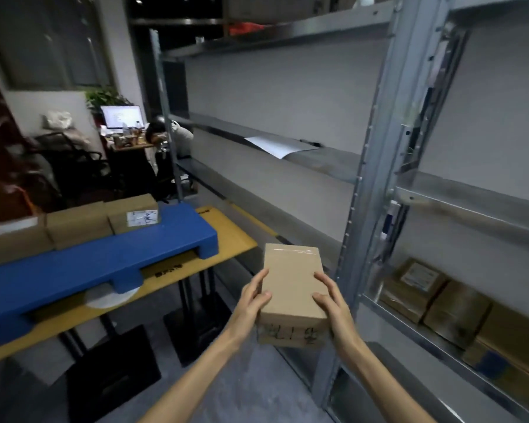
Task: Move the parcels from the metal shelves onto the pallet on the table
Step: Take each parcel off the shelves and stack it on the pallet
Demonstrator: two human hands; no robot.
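The left hand [255, 296] and the right hand [330, 299] both grip a brown parcel [292, 288] by its sides, holding it up in the air beside the metal shelves [376, 166], and farther off three parcels [77, 224] sit on the blue pallet [83, 264] on the yellow table [232, 236].

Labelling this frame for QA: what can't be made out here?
Head view only:
- Near-face writing of the held parcel: blurred, unreadable.
- Fingers of the left hand and right hand: partly hidden behind the parcel.
- Left end of the pallet: cut by the frame edge.
- Leftmost of the pallet parcels: blurred, cut by the left edge; one label too small to read.
- Count of the shelf parcels, lower right: blurred, cut by the right edge.
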